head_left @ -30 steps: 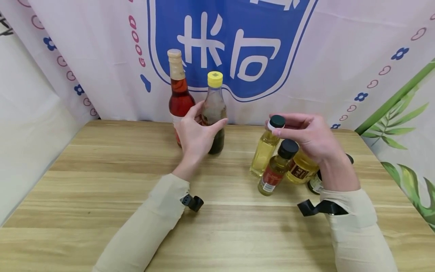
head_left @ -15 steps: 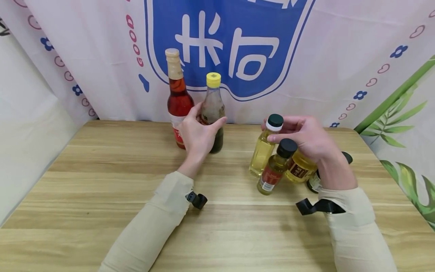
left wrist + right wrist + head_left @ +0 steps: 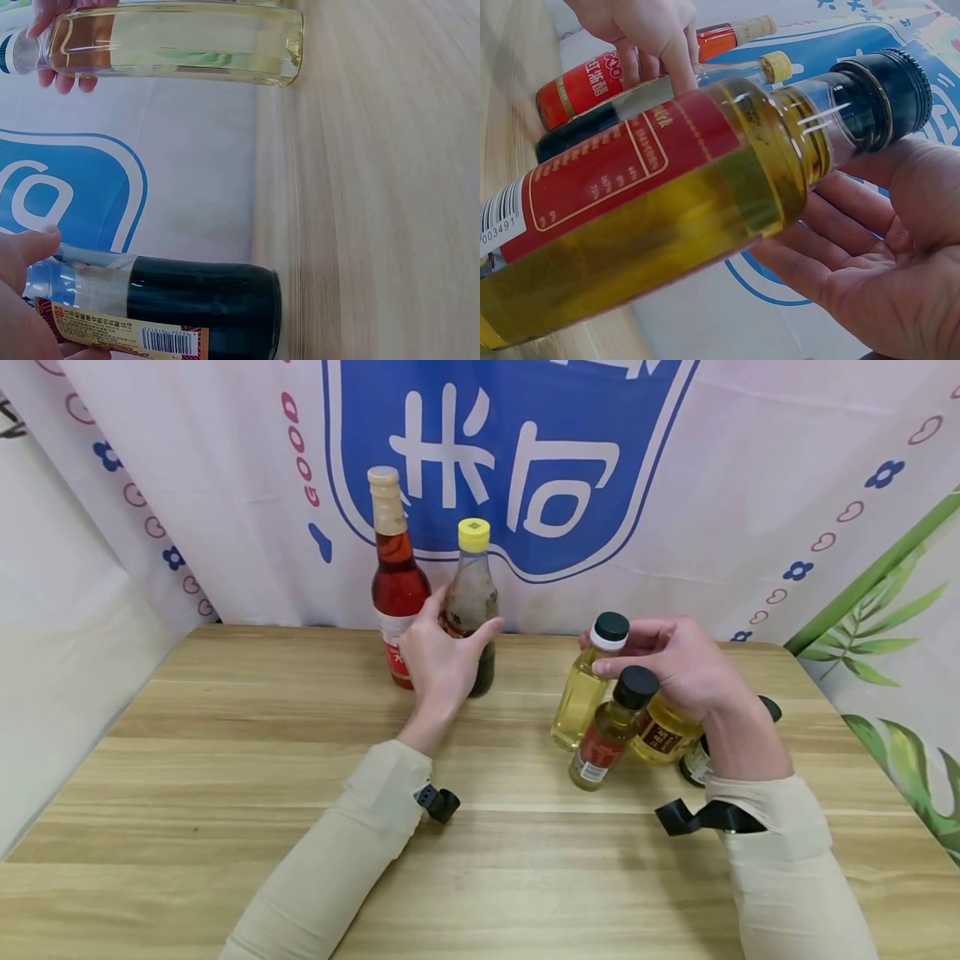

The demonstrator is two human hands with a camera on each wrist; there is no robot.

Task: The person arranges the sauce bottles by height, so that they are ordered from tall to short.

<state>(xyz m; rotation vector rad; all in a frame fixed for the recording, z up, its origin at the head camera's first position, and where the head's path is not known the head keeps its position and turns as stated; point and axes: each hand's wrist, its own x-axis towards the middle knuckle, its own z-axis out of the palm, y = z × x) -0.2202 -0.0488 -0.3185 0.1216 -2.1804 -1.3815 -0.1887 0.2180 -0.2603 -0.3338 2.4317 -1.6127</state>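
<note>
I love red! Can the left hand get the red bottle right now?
Probably not yet: the left hand holds the yellow-capped bottle, though the red bottle stands right beside it.

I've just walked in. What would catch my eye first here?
Probably the big blue emblem with white characters on the curtain behind the table. Next, the tall red bottle, just left of the yellow-capped bottle that the left hand holds. Farther right, the right hand grips a green-capped bottle near its neck, beside a black-capped bottle with a red label.
</note>
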